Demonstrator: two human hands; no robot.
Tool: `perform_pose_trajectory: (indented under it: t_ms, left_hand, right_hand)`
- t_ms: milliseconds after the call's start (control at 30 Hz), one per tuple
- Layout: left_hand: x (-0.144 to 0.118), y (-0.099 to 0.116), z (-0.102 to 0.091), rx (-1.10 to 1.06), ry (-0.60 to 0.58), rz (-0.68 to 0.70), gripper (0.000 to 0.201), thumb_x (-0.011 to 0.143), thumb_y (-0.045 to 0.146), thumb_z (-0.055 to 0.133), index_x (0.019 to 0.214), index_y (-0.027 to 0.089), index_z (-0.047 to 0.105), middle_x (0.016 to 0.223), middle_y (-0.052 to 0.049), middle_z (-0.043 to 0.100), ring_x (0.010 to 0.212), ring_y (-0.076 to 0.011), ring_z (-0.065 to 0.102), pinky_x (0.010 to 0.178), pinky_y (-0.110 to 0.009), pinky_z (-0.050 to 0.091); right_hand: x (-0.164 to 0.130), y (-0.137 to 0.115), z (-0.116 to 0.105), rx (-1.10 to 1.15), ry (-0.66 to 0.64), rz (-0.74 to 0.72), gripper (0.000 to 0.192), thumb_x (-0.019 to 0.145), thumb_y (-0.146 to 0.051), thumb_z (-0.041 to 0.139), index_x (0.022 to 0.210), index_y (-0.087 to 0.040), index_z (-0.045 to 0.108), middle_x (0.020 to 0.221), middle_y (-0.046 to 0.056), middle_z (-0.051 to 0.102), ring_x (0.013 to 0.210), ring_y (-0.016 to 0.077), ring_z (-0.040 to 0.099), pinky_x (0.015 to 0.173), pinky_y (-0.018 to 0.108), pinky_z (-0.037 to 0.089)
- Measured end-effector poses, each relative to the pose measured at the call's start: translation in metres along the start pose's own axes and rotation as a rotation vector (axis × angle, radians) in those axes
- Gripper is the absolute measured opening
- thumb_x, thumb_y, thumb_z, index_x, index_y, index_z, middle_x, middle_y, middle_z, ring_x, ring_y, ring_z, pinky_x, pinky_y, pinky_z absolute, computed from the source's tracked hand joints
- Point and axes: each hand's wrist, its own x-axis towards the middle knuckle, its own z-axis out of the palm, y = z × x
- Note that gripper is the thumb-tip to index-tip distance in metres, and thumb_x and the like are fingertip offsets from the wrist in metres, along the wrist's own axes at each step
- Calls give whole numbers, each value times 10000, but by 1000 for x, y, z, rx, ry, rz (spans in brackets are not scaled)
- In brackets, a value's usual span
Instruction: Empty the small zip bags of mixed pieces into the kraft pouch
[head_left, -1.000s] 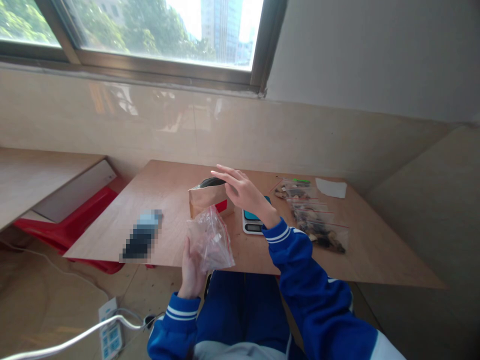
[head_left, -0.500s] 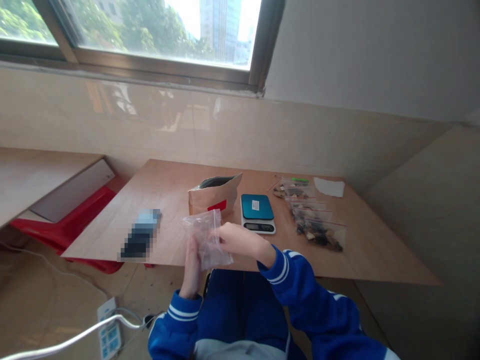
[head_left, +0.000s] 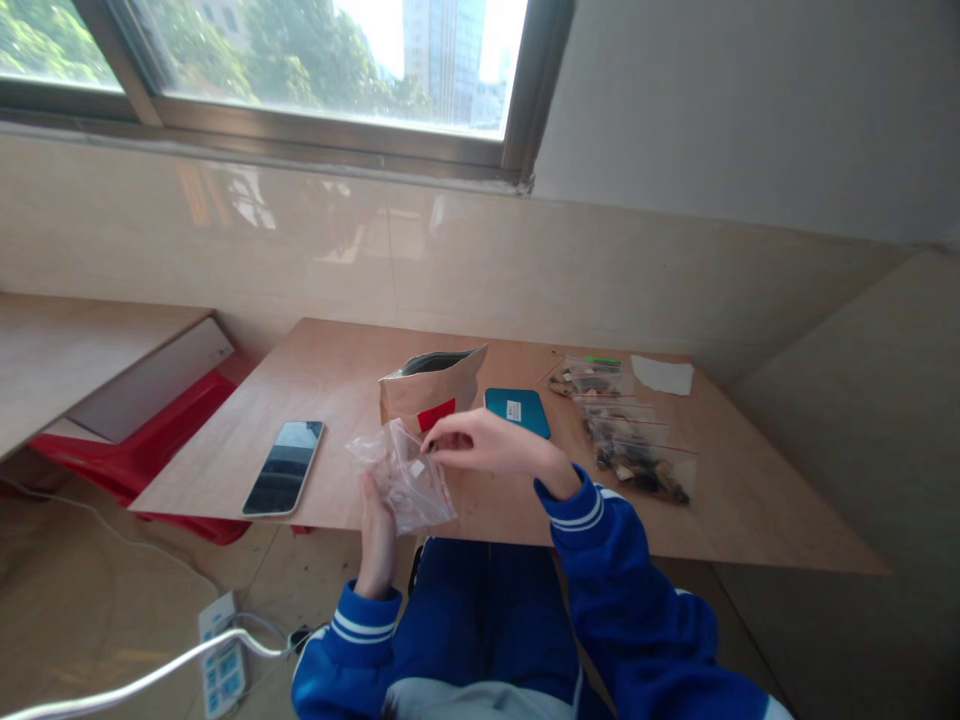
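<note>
A clear plastic zip bag [head_left: 405,490] hangs over the table's front edge, with a small white patch showing on or in it. My left hand [head_left: 377,520] is closed around its left side and holds it up. At the upper right of the bag, my right hand [head_left: 480,440] pinches a small dark piece [head_left: 431,447], whose kind I cannot make out. That hand covers the lower part of the kitchen scale [head_left: 517,410], whose blue-green top shows. Just behind the zip bag stands an opened brown paper pouch [head_left: 401,400] with a red label.
Several zip bags of dried pieces [head_left: 645,470] lie right of the scale. Behind them are a green pen [head_left: 602,361] and white paper [head_left: 662,375]. A phone [head_left: 285,468] lies at the left. A power strip [head_left: 222,660] and white cable are below.
My right hand has drawn up from the bag's mouth, a small dark piece now showing at its fingertips. The zip bag has tilted and shifted slightly left in my left hand.
</note>
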Motion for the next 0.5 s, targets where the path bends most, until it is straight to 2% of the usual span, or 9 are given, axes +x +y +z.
perform_pose_trajectory:
  t_ms: [100,167,267,367,433,500]
  left_hand:
    - [3,2,-3,-3,33,-3,542,910,606,390,1257,249,602,1270,-36,653,1258,-199,543,1063,-315,408]
    - [3,4,-2,-8,33,-12,537,911,600,394,1264,250,595,1250,-41,664,1249,-206,552,1058,-330,418]
    - [0,5,1,2,15,-11,543,910,612,378,1279,264,574,1235,-39,670,1226,-201,569,1053,-331,421]
    - [0,6,1,28,4,8,550,912,618,361,1286,268,562,1242,-39,663,1227,-196,566,1062,-326,405]
    - [1,6,-1,33,2,22,552,913,621,353,1297,277,549,1272,-33,643,1242,-193,549,1074,-322,388]
    - [2,7,-2,21,7,39,550,913,622,353,1313,288,532,1303,-24,623,1256,-186,533,1076,-307,379]
  right_hand:
    - [13,-2,-33,-65,332,-24,198,900,-224,566,1042,-180,697,861,18,632,697,109,553,696,230,458]
    - [26,1,-43,-144,464,-12,242,911,-186,530,1098,-173,683,909,34,601,725,118,555,754,257,466]
    - [42,11,-43,-233,478,23,338,910,-123,484,1216,-149,626,936,56,563,792,149,572,830,300,467]
    - [43,15,-31,-220,510,21,400,905,-95,456,1286,-157,558,970,60,552,873,171,576,886,317,459]
    - [34,8,-17,-158,565,1,330,928,-129,432,1221,-174,577,996,56,558,883,162,573,888,306,462]
    - [21,-2,0,-110,554,17,238,956,-212,428,1122,-178,597,1017,59,568,868,156,577,872,307,475]
